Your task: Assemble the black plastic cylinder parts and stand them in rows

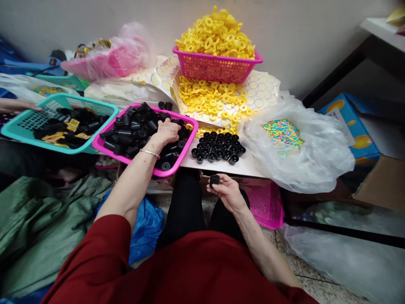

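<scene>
Cluttered table [249,168], left hand [166,131] in pink basket [106,147], right hand [228,193] pinching black cap [214,180]

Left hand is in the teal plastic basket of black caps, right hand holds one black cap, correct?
No: the head view shows the left hand in the pink plastic basket of black cylindrical caps. The right hand does hold one small black cap.

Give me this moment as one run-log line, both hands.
left hand: in pink basket, on black tubes | right hand: holds one black cap | table: black cups clustered
</scene>
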### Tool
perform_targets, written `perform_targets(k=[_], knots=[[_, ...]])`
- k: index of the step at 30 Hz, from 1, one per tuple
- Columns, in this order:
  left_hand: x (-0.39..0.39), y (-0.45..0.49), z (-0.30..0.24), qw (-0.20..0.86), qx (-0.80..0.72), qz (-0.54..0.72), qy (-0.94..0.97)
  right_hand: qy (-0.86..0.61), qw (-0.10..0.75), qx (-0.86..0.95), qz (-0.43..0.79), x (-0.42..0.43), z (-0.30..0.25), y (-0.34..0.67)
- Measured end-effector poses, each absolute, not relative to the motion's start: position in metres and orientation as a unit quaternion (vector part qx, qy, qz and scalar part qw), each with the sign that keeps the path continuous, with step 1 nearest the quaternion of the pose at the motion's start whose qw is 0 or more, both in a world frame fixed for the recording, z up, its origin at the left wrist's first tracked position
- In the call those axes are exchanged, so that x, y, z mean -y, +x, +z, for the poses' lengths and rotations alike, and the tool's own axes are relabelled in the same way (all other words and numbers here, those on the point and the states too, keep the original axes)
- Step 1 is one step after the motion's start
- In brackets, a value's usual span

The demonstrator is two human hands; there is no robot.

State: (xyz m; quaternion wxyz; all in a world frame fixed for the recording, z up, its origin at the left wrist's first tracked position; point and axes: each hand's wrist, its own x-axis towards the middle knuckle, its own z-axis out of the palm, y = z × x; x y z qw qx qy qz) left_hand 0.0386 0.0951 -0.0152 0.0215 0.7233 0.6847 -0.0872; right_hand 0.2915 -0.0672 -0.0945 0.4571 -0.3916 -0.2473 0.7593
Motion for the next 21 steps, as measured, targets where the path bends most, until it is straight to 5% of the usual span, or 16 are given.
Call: perform_targets(k=[12, 21], knots=[[-0.099, 0.047, -0.021, 0.038, -0.698, -0.187, 0.690, -0.377, 0.467, 0.246, 0.761, 0.074, -0.095, 0.294], [-0.103, 0.041, -0.036, 0.007, -0.707, -0.093, 0.701, -0.386, 0.468, 0.242, 0.758, 0.074, -0.094, 0.296]])
